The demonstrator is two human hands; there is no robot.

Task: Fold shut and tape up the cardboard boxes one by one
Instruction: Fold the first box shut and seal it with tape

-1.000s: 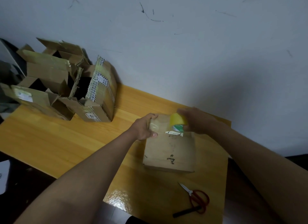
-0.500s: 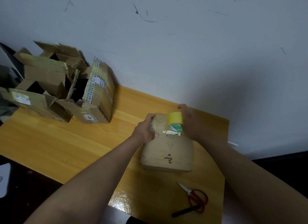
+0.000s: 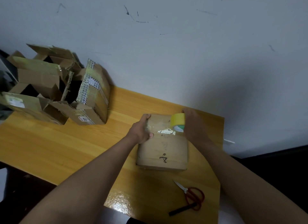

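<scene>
Head view: hands unmoved, left (image 3: 141, 131) gripping box (image 3: 164, 150), right (image 3: 194, 124) gripping tape roll (image 3: 178, 121).

Wooden table (image 3: 70, 148), glossy yellow top. On it: closed cardboard box (image 3: 164, 150) right of centre; open boxes (image 3: 55, 90) far left; red-handled scissors (image 3: 193, 194) and black marker (image 3: 182, 210) near front edge.

Landmark: closed box (image 3: 162, 150), on the table (image 3: 66, 140).
Left of box: bare tabletop as far as the open boxes (image 3: 55, 88) at the far left corner; a hand could pass.
Near side of box: scissors (image 3: 191, 194) and a black stick (image 3: 182, 210) lie to the near right.
Far side of box: wall (image 3: 166, 57) close behind.
On box: left hand (image 3: 141, 132), right hand (image 3: 194, 125) and tape roll (image 3: 178, 122) occupy the far edge.
</scene>
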